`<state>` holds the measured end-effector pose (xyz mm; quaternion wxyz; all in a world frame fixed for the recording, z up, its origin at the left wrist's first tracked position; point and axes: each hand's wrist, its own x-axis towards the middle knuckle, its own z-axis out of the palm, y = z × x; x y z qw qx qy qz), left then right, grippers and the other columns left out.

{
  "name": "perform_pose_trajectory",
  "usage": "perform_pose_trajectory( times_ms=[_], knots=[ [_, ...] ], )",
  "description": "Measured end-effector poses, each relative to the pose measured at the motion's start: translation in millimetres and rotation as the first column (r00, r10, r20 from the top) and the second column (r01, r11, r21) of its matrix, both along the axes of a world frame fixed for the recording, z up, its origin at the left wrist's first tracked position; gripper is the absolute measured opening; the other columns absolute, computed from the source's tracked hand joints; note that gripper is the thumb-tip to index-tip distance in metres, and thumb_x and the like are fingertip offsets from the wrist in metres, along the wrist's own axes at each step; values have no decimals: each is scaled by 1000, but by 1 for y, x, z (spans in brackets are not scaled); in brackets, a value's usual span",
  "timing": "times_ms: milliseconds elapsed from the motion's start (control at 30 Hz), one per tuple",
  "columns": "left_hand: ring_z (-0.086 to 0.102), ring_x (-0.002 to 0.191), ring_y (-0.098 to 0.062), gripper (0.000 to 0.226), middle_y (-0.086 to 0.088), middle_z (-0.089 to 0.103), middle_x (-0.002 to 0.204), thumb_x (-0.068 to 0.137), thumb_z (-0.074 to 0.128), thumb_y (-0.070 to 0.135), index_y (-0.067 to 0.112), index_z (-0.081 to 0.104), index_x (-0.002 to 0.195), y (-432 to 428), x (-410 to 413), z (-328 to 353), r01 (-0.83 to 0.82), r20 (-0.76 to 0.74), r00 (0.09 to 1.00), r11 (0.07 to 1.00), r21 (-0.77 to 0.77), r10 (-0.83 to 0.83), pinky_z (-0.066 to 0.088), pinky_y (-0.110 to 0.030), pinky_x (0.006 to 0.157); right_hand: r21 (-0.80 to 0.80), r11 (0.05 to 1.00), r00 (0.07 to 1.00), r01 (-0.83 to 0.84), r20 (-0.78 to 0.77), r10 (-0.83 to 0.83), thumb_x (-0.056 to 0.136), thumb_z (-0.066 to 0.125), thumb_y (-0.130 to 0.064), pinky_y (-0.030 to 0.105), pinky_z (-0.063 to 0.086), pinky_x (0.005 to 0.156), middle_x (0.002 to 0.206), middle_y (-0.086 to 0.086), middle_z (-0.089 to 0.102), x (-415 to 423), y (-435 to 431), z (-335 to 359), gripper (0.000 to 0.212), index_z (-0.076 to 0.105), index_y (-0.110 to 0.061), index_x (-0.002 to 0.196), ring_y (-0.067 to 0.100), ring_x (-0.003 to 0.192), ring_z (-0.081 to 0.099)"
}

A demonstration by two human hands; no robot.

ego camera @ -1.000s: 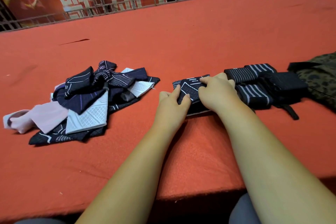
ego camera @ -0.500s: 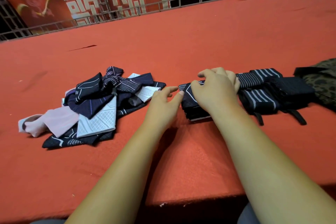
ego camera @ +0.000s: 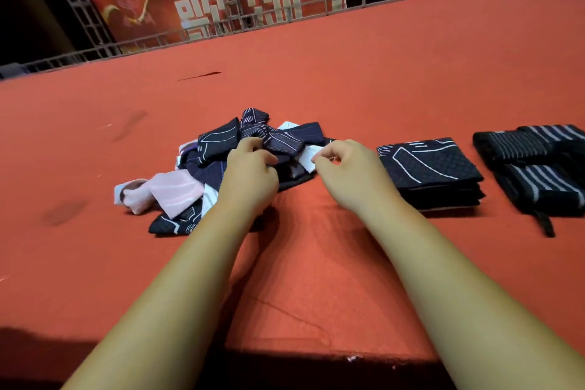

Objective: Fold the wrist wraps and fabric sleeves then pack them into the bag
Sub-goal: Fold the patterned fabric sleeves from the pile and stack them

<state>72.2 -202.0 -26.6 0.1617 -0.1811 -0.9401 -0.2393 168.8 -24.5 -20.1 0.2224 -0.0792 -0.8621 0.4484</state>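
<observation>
Person is working at a surface covered in red cloth (ego camera: 316,73), both bare forearms reaching forward. Left hand (ego camera: 250,174) is sitting on the pile of unfolded sleeves (ego camera: 218,168), its fingers curling over and gripping a dark patterned sleeve (ego camera: 278,139) near the top of the heap. Right hand (ego camera: 345,174) is hovering at the pile's right edge with fingers bent inward just beside a white sleeve (ego camera: 305,158); whether it is actually pinching that fabric cannot be told from this angle. To the right, apart from the pile, a folded stack (ego camera: 427,165) of dark sleeves is lying squared up in several layers. Further right, the striped wrist wraps (ego camera: 538,168) are lying bundled side by side, one black strap (ego camera: 544,225) trailing toward the person; they appear to be folded already. Progress reads as partway: wraps look done, a first batch of sleeves is folded, and the heap, including a pink sleeve (ego camera: 171,191) at its left, is waiting loose and jumbled. The bag is not showing in this view, and nothing here appears packed, so the packing step is probably all to come. Likely step in hand: picking the next sleeve out of the pile for folding.
</observation>
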Motion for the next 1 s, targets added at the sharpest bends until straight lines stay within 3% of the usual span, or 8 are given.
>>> perform_pose_trajectory(
  times_ms=[167, 333, 467, 567, 733, 833, 900, 1000],
  knots=[
    [47, 127, -35, 29, 6, 36, 172, 86, 60, 9, 16, 82, 103, -11, -33, 0, -43, -156, 988, 936, -349, -12, 50, -49, 99, 34, 999, 1000, 9, 13, -9, 97, 61, -22, 27, 36, 80, 105, -5, 68, -1, 1, -11, 18, 79, -24, 96, 16, 103, 61],
    [51, 118, -36, 30, 6, 43, 168, 85, 57, 5, 14, 77, 105, -8, -48, -9, -15, -205, 977, 939, -344, -59, 52, -47, 88, -52, 999, 998, 15, 57, -12, 97, 61, -23, 26, 36, 78, 109, -9, 72, 6, 8, -11, 19, 79, -26, 97, 11, 103, 63],
    [52, 107, -33, 36, 10, 64, 142, 90, 57, 13, 20, 76, 120, -4, -47, -13, -31, -272, 961, 960, -279, -48, 48, -43, 84, -91, 996, 997, 19, 77, -12, 98, 61, -24, 26, 42, 71, 103, -11, 73, 9, 12, -8, 19, 79, -28, 96, 9, 91, 64],
    [51, 111, -30, 35, 16, 72, 122, 86, 54, 24, 25, 83, 105, 2, -34, -4, -24, -306, 952, 996, -91, -5, 40, -40, 89, -162, 987, 993, 18, 121, 2, 97, 62, -25, 28, 52, 71, 88, -9, 77, 12, 11, -4, 20, 80, -31, 92, 14, 80, 69],
    [61, 108, -17, 25, 7, 73, 106, 90, 64, 18, 21, 85, 103, 13, 4, 30, 152, -326, 942, 970, 187, -85, 48, -34, 96, -278, 960, 982, -29, 173, 80, 93, 67, -33, 53, 65, 85, 82, -4, 80, 14, 8, -1, 16, 82, -28, 92, 29, 86, 77],
    [66, 99, -6, 21, 7, 71, 104, 92, 71, 13, 22, 85, 105, 17, 35, 47, 212, -251, 959, 920, 329, -131, 49, -23, 91, -285, 956, 976, -66, 182, 121, 96, 71, -45, 37, 58, 76, 73, -16, 76, 19, 12, 5, 20, 83, -30, 101, 15, 72, 71],
    [68, 100, -2, 23, 10, 73, 105, 92, 72, 11, 25, 85, 104, 17, 55, 53, 213, -179, 973, 871, 443, -146, 51, -21, 93, -288, 954, 978, -79, 165, 130, 94, 71, -56, 30, 54, 83, 87, -25, 76, 25, 11, 10, 32, 79, -35, 115, 2, 85, 70],
    [74, 96, -6, 24, 4, 81, 102, 95, 72, 8, 26, 86, 102, 15, 74, 55, 128, 21, 979, 697, 705, -201, 57, -22, 82, -352, 934, 988, -57, 115, 104, 76, 68, -74, 44, 57, 103, 112, -20, 76, 27, 10, 11, 55, 69, -48, 124, 8, 108, 73]
  ],
)
